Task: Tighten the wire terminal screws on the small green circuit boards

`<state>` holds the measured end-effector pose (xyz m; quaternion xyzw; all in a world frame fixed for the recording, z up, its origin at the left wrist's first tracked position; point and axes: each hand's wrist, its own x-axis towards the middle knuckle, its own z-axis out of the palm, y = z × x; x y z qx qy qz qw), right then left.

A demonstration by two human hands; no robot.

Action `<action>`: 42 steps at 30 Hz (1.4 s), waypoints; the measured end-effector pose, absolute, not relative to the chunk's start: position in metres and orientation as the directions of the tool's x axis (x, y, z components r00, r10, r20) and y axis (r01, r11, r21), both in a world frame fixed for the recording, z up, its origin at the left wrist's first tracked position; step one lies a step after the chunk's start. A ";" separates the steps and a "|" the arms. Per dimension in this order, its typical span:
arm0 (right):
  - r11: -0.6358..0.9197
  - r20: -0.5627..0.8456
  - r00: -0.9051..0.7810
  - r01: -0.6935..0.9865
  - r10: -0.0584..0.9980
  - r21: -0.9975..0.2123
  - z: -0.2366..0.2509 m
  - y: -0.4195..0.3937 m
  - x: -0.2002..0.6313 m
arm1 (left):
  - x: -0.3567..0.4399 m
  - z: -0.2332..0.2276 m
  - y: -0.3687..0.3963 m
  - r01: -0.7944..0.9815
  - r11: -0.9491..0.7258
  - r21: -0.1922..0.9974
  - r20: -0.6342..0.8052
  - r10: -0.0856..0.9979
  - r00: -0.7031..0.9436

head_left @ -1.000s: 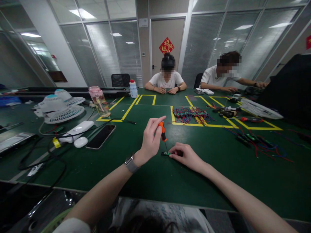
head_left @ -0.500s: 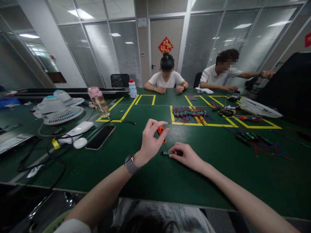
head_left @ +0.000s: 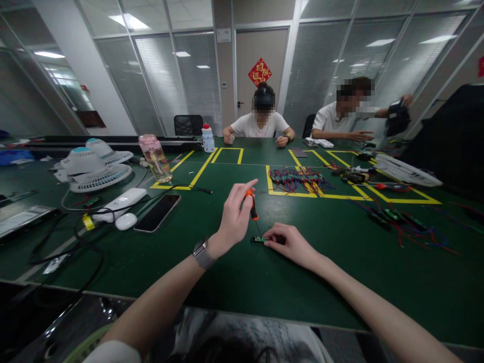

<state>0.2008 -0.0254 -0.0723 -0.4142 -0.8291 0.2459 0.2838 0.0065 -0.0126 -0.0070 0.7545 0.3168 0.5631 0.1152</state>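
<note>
My left hand [head_left: 237,212] is closed round the top of a small orange and black screwdriver [head_left: 254,207], its index finger stretched out past the handle. The shaft slants down to a little green circuit board [head_left: 258,239] on the table; whether the tip sits in a screw is too small to tell. From the right, my right hand [head_left: 287,240] pinches the board's right end between thumb and fingers and steadies it against the tabletop. A dark part shows under my right fingers, mostly hidden.
Beyond my hands, a bundle of wired boards [head_left: 300,179] lies within yellow tape. More wired boards [head_left: 395,217] are at the right. A phone [head_left: 158,214], a pink-lidded bottle [head_left: 156,159] and white fans [head_left: 94,171] stand left. Two people sit across the green table [head_left: 212,282].
My left fingers have closed in round the screwdriver's handle, which now shows more fully. My right hand stays on the board. The person at right has lifted a dark object.
</note>
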 end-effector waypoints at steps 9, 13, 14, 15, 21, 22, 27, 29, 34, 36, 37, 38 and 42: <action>0.540 0.271 -0.498 0.543 0.824 -0.643 -0.073 -0.025 0.201 | 0.008 -0.005 -0.018 0.409 -0.774 0.483 0.794 0.585 0.168; 0.537 0.264 -0.502 0.541 0.824 -0.647 -0.074 -0.025 0.201 | 0.007 -0.007 -0.017 0.341 -0.801 0.492 0.808 0.566 0.164; 0.537 0.264 -0.502 0.541 0.824 -0.647 -0.074 -0.025 0.201 | 0.007 -0.007 -0.016 0.344 -0.803 0.487 0.813 0.560 0.156; 0.538 0.265 -0.501 0.541 0.824 -0.646 -0.074 -0.025 0.201 | 0.007 -0.006 -0.017 0.360 -0.801 0.479 0.818 0.556 0.149; 0.537 0.262 -0.501 0.548 0.825 -0.642 -0.073 -0.025 0.201 | 0.007 -0.004 -0.018 0.418 -0.783 0.461 0.813 0.561 0.154; 0.535 0.258 -0.502 0.548 0.826 -0.643 -0.073 -0.025 0.201 | 0.007 -0.004 -0.017 0.402 -0.788 0.466 0.812 0.561 0.160; 0.536 0.263 -0.500 0.545 0.825 -0.645 -0.073 -0.025 0.202 | 0.008 -0.004 -0.016 0.421 -0.774 0.473 0.815 0.566 0.123; 0.539 0.266 -0.501 0.543 0.823 -0.644 -0.073 -0.024 0.202 | 0.008 -0.003 -0.016 0.448 -0.757 0.476 0.808 0.577 0.117; 0.537 0.264 -0.500 0.543 0.825 -0.646 -0.073 -0.024 0.202 | 0.007 -0.004 -0.015 0.354 -0.781 0.515 0.781 0.597 0.182; 0.536 0.264 -0.500 0.544 0.825 -0.645 -0.073 -0.025 0.202 | 0.008 -0.005 -0.014 0.353 -0.778 0.520 0.782 0.600 0.171; 0.536 0.263 -0.500 0.545 0.825 -0.645 -0.074 -0.025 0.202 | 0.008 -0.006 -0.014 0.372 -0.772 0.515 0.786 0.599 0.154; 0.535 0.264 -0.499 0.546 0.826 -0.645 -0.074 -0.025 0.202 | 0.008 -0.006 -0.014 0.397 -0.765 0.507 0.791 0.596 0.138; 0.539 0.269 -0.498 0.546 0.825 -0.642 -0.076 -0.024 0.202 | 0.007 -0.004 -0.016 0.423 -0.763 0.488 0.800 0.585 0.134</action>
